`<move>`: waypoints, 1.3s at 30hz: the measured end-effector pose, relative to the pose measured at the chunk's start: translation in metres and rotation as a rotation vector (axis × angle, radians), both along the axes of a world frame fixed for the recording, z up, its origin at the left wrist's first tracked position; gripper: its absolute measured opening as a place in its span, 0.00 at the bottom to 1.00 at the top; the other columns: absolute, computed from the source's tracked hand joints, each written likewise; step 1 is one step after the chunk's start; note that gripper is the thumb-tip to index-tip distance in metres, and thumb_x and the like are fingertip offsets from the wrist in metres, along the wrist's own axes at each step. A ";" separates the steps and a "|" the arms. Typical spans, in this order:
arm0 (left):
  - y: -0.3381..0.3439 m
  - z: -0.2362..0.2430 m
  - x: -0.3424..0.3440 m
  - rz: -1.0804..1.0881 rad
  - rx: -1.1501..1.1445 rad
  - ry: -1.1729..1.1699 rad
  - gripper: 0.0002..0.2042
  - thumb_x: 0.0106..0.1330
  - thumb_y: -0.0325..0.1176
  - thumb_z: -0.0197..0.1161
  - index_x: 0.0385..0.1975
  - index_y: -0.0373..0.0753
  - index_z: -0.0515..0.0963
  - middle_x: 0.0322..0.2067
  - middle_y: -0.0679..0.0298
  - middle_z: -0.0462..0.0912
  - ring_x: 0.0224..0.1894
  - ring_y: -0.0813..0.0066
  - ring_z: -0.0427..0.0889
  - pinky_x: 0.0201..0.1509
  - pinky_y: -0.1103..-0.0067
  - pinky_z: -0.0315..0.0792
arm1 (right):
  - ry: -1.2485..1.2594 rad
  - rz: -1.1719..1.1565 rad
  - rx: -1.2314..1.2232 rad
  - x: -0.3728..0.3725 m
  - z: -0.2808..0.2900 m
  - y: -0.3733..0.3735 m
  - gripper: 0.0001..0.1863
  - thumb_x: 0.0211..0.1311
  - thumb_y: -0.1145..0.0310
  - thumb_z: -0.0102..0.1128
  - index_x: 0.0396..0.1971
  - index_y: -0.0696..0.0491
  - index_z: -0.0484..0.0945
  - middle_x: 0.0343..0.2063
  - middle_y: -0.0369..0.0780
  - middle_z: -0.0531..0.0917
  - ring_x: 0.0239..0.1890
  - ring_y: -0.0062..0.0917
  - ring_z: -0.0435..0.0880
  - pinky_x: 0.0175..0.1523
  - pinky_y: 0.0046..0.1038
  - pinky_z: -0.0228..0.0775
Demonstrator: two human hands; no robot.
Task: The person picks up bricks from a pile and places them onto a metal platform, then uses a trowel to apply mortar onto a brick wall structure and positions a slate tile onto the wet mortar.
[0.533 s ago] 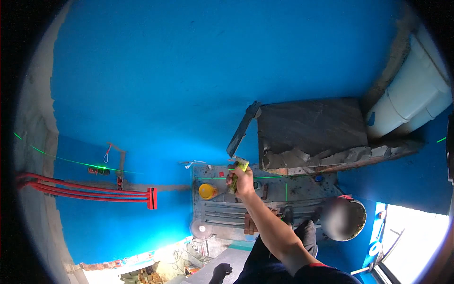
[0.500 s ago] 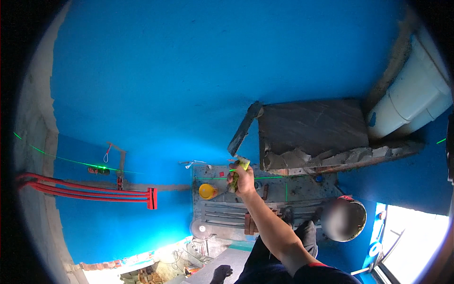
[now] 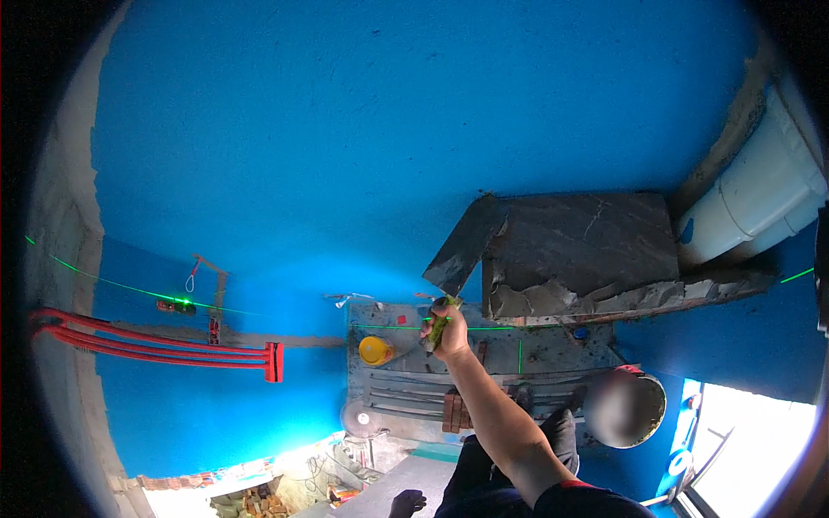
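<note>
Dark-grey veined stone-look slab (image 3: pixel 596 237) as datum: below-left of it, bare right hand (image 3: pixel 453 335) wraps a yellow-green stick-shaped grip (image 3: pixel 438 331), arm outstretched, presumably for reach. Flat dark-grey four-sided plate (image 3: pixel 464 246) tilts just left of slab; join to grip unclear. Shadowed left hand (image 3: pixel 408 502), well below slab: can't tell hold

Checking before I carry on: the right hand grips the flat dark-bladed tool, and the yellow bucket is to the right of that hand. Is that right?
Not quite: the head view shows the yellow bucket to the left of the right hand. That hand does grip the flat dark-bladed tool.
</note>
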State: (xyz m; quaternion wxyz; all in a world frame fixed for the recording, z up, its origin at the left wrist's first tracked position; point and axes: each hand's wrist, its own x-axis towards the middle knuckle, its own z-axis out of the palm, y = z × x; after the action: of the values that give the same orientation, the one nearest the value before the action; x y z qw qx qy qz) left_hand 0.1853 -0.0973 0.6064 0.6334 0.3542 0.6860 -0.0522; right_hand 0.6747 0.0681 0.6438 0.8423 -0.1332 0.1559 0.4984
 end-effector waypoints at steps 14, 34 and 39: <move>0.005 0.005 0.021 -0.102 0.036 -0.007 0.13 0.62 0.36 0.54 0.43 0.37 0.73 0.32 0.57 0.80 0.33 0.69 0.80 0.37 0.73 0.75 | -0.060 0.216 -0.142 -0.027 -0.001 -0.053 0.07 0.53 0.71 0.55 0.22 0.56 0.66 0.14 0.38 0.69 0.11 0.28 0.69 0.18 0.30 0.62; 0.001 -0.047 -0.017 -0.015 -0.037 -0.191 0.11 0.62 0.34 0.55 0.40 0.34 0.73 0.33 0.53 0.81 0.33 0.64 0.82 0.33 0.74 0.75 | -0.346 0.373 -0.418 -0.073 -0.031 -0.107 0.08 0.51 0.70 0.56 0.18 0.58 0.72 0.12 0.39 0.73 0.12 0.26 0.73 0.18 0.28 0.64; 0.008 -0.046 0.022 -0.074 -0.075 -0.140 0.10 0.60 0.32 0.56 0.38 0.35 0.74 0.32 0.56 0.81 0.31 0.69 0.81 0.33 0.76 0.74 | -0.658 0.501 -0.513 -0.071 -0.025 -0.213 0.10 0.51 0.67 0.60 0.31 0.56 0.76 0.17 0.35 0.77 0.17 0.20 0.75 0.24 0.25 0.67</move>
State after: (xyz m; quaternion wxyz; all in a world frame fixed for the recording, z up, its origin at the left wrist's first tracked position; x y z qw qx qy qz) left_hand 0.2070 -0.0897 0.5608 0.6901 0.3581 0.6242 -0.0761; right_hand 0.6034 -0.1452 0.6188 0.6408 -0.5206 -0.0378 0.5629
